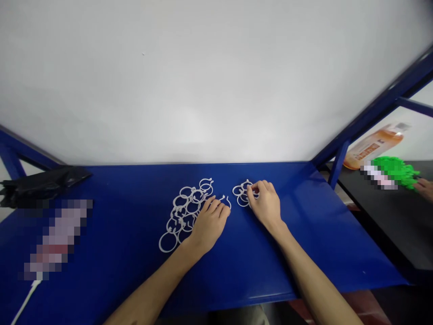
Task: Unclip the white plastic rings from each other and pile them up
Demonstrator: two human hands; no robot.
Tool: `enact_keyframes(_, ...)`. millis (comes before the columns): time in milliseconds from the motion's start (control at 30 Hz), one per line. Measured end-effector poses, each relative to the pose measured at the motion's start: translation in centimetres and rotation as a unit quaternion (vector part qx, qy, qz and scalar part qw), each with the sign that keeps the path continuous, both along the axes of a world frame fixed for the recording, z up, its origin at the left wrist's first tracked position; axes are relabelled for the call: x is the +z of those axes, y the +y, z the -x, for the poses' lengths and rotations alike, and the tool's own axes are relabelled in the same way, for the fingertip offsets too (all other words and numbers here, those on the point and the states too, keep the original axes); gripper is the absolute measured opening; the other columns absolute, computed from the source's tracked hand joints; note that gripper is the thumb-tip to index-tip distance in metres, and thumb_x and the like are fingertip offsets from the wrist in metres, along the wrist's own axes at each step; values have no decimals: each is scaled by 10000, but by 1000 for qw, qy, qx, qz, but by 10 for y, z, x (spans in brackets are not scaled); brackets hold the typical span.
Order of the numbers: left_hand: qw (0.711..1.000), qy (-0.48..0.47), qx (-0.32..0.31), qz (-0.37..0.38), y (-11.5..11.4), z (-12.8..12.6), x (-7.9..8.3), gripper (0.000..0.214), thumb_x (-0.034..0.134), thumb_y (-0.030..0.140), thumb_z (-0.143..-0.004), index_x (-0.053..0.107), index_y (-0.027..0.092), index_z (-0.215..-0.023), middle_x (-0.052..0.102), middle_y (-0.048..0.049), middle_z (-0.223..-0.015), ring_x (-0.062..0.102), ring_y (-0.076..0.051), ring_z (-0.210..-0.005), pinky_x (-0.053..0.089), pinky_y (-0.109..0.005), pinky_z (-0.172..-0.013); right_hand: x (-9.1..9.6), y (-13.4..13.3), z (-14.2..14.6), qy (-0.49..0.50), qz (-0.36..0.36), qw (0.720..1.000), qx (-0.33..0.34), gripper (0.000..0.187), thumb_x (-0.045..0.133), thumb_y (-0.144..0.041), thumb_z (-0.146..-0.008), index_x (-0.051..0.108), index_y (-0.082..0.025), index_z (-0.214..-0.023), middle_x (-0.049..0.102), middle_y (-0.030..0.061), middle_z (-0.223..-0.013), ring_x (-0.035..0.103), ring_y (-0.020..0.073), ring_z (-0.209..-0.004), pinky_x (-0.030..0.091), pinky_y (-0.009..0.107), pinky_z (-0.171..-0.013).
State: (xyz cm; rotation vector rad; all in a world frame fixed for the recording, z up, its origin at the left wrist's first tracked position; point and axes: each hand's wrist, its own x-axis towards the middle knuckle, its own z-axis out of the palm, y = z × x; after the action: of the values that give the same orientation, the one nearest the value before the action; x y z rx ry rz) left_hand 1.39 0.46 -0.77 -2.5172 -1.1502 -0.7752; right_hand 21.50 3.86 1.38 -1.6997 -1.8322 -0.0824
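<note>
Rings, white and thin, sit in two groups on the blue table (237,275), ahead of the person. Bigger pile (193,213) is left of center, many rings overlapping in a slanted band, small tabs on them, one large ring at its near left end. Smaller cluster (242,194) is to the right, a few rings overlapping, well short of the back edge, bare blue between it and the pile. Left hand (210,224) is palm down over the right side of the pile, fingers close together and bent, covering part of it. One open ring (230,206) pokes out past its fingertips, small gap at the far side; can't tell if the fingers grip it or just rest there. Right hand (265,205) is at the right side of the cluster, fingers curled, thumb and index over the rings; can't tell if they're pinching one, contact point hidden. Both forearms come in from the near edge. Far left: black bag (43,183) at the back, pixelated item (59,239) just in front of it, white cord (25,301) running from its near end. White wall (203,90) behind the table, blue beam (375,110) slanting up on the right. Past the beam, a dark table (389,221) with an orange bottle (377,145), tilted in view, and a green heap (394,169); another person's hand (425,188) is at the heap's right edge.
</note>
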Motion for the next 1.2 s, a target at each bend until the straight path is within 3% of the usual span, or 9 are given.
enact_keyframes(100,998,-51,-20,-35,-3,1,7,169,535,96,-939,580,190,-806,671,-1,-769,619,-174,-830,481,-404,-996,3,-13,4,72,7,990,123,204,527,-339,-977,588,-211,-831,636,41,-800,573,200,-779,454,316,-724)
enact_keyframes(200,992,-88,-54,-67,-6,3,11,145,559,90,-928,585,204,-842,691,18,-791,626,-164,-841,480,-393,-988,2,-26,15,166,70,958,223,137,577,-349,-961,612,-218,-949,662,8,-806,598,153,-692,475,275,-666)
enact_keyframes(400,980,-173,-84,-41,-12,4,14,93,640,139,-896,591,210,-929,691,-12,-911,619,-179,-914,500,-383,-954,-5,-34,27,238,101,933,250,152,527,-312,-990,612,-212,-914,643,-13,-716,597,128,-615,475,247,-605)
enact_keyframes(533,932,-334,-35,136,-10,5,18,184,606,222,-931,608,202,-1114,662,-63,-1018,613,-190,-957,527,-353,-851,-3,-32,22,212,77,930,289,124,553,-293,-986,644,-214,-960,661,8,-779,608,136,-665,476,257,-633)
enact_keyframes(633,858,-410,-57,304,-4,8,18,98,620,286,-931,668,216,-980,666,-29,-924,616,-158,-842,517,-301,-768,-2,-33,21,199,62,915,345,112,552,-269,-991,644,-213,-960,667,29,-833,616,152,-735,487,275,-685)
enact_keyframes(733,802,-450,-81,385,-1,11,16,156,693,353,-879,674,203,-839,645,-10,-833,594,-142,-755,487,-278,-720,0,-35,22,184,61,902,387,125,523,-238,-1003,634,-208,-956,647,35,-830,593,157,-750,485,287,-696)
enact_keyframes(833,785,-458,-98,404,-2,12,17,192,709,359,-865,666,194,-777,629,-6,-798,578,-134,-731,460,-270,-708,2,-37,22,165,45,897,408,142,489,-201,-1012,624,-204,-970,638,42,-833,570,160,-746,477,295,-688)
enact_keyframes(1033,798,-446,-98,394,-4,12,17,231,671,349,-892,658,195,-721,618,-4,-761,572,-136,-733,453,-277,-726,2,-41,22,103,14,901,421,167,456,-168,-1018,613,-196,-967,637,51,-838,554,165,-739,469,308,-694)
enact_keyframes(1200,805,-456,-38,377,-3,10,17,184,601,383,-925,627,209,-982,662,-14,-865,621,-151,-792,494,-288,-742,-1,-43,32,117,0,947,300,164,529,-240,-995,592,-197,-850,604,11,-721,546,141,-649,443,264,-615)
